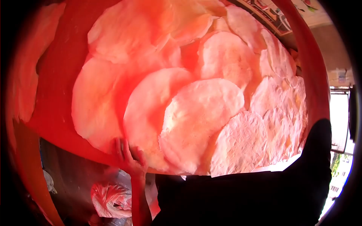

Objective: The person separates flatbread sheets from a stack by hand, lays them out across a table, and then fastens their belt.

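My left hand [131,160] rests at the near edge of a red sheet [58,75], fingers stretched and apart, beside the lower rim of a pale round flatbread [98,101]. Many thin, wide flatbreads overlap across the sheet. A smooth one [203,118] lies near the middle, and a bumpy, wrinkled one [241,143] is to its right. My right arm [313,71] reaches up along the right side; its hand is beyond the top of the view.
A crumpled plastic bag [111,199] sits below the sheet's edge, near my left forearm. An orange upright strip [34,169] stands at the lower left. Bright openings [339,120] are on the right. A patterned surface [267,13] shows at the top right.
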`<state>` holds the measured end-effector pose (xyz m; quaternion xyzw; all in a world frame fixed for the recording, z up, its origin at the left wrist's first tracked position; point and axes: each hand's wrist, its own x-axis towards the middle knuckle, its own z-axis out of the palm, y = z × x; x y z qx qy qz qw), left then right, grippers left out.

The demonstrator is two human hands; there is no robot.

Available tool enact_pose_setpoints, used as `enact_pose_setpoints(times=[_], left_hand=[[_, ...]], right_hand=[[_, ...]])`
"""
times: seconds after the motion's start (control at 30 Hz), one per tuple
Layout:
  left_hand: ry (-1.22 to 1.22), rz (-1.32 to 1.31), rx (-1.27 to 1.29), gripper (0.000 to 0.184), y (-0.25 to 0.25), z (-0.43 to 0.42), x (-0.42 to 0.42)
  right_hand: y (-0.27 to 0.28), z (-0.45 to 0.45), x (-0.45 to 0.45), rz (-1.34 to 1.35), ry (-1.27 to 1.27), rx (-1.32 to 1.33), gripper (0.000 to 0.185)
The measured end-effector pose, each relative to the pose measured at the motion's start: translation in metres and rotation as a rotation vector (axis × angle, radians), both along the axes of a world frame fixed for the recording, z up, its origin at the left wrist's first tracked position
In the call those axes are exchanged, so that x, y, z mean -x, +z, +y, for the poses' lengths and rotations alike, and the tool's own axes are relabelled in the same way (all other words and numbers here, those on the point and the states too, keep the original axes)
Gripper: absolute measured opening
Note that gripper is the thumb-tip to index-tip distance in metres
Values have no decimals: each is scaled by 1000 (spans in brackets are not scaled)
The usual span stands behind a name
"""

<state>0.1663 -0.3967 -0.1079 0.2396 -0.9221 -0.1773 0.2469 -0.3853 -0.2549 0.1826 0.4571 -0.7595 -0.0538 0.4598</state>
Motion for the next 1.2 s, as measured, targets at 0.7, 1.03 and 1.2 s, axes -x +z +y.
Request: enact_pose_setpoints(times=[0.7, 1.03, 1.2], left_hand=[[-531, 395, -2202, 53, 56, 110, 26], [-270, 100, -1798, 48, 12, 87, 42], [-264, 75, -1729, 44, 34, 72, 62]], right_hand=[[-102, 181, -424, -846, 205, 31, 10], [-209, 309, -539, -956, -641, 713, 34], [-277, 370, -605, -1069, -1521, 1469, 50]])
